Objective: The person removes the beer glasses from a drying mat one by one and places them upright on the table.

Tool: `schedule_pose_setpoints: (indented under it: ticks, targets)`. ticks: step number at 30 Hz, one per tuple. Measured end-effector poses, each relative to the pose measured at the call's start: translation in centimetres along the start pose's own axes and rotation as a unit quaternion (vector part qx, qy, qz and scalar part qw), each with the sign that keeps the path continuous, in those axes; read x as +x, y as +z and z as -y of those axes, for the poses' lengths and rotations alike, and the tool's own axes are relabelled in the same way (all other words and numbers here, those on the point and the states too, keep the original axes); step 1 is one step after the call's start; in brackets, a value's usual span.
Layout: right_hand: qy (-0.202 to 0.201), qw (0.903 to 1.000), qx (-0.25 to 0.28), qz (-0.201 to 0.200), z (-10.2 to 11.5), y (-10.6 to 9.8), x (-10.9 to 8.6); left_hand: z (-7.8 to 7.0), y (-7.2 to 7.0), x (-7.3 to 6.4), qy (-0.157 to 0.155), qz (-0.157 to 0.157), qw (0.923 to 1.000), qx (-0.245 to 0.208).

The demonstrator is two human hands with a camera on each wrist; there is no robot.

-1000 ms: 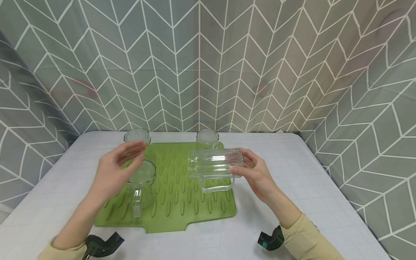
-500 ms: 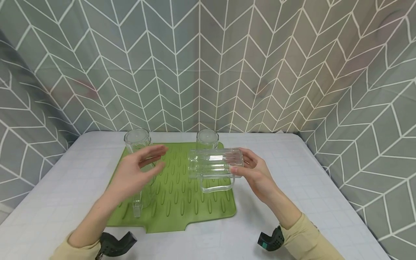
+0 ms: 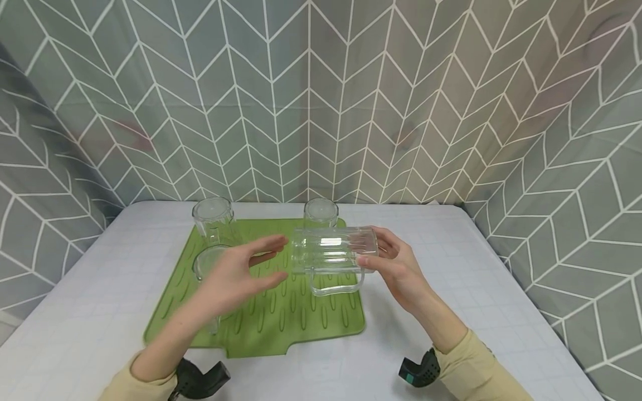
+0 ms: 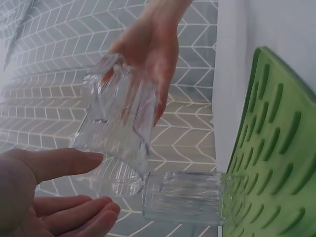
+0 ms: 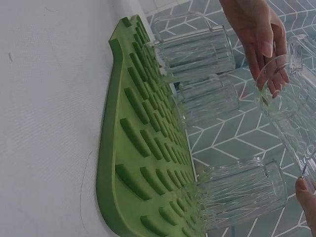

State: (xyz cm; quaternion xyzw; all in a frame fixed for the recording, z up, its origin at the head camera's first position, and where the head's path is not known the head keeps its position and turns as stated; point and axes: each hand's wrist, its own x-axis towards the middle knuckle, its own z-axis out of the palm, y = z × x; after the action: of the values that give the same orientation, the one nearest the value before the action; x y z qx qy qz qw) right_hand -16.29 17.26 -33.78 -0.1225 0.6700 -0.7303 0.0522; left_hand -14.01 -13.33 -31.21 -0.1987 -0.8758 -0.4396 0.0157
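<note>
Head view: I'm watching the left hand (image 3: 241,278), fingers apart, nearing the clear cylindrical glass mug (image 3: 328,248) clamped in the fingers of the right hand (image 3: 398,267), likely coming within reach.

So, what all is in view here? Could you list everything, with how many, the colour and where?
White flat tabletop: one, white, across the head view's lower half.
Green ridged mat: one, green, on the tabletop.
Standing clear glass mugs: three, colourless, on the mat: far left, near left (partly hidden), far right.
Held clear glass mug: one, colourless, sideways above the mat.
Chevron-patterned fabric backdrop: count unclear, grey-green with white lines, around the tabletop.
Black wrist-worn devices: two, black, one per arm.
Sleeves: two, pale yellow.
Left hand: one, bare, near the held mug.
Right hand: one, bare, gripping that mug.
</note>
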Motion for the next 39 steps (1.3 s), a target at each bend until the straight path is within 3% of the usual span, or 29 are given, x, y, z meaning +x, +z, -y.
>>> schedule_pose_setpoints:
  ticks: [11,23,39]
  targets:
    - [-0.001,1.0,0.0,0.003,0.0,0.0,-0.1,0.1,1.0,-0.1,-0.013,0.014,0.9998,0.011]
    - [-0.008,0.9999,0.003,0.007,0.4,0.1,-0.3,0.6,2.1,0.1,-0.02,0.023,0.9994,-0.018]
    - [-0.006,0.9998,0.001,0.021,0.2,0.1,-0.3,0.6,2.0,0.1,-0.022,0.017,0.9988,-0.04]
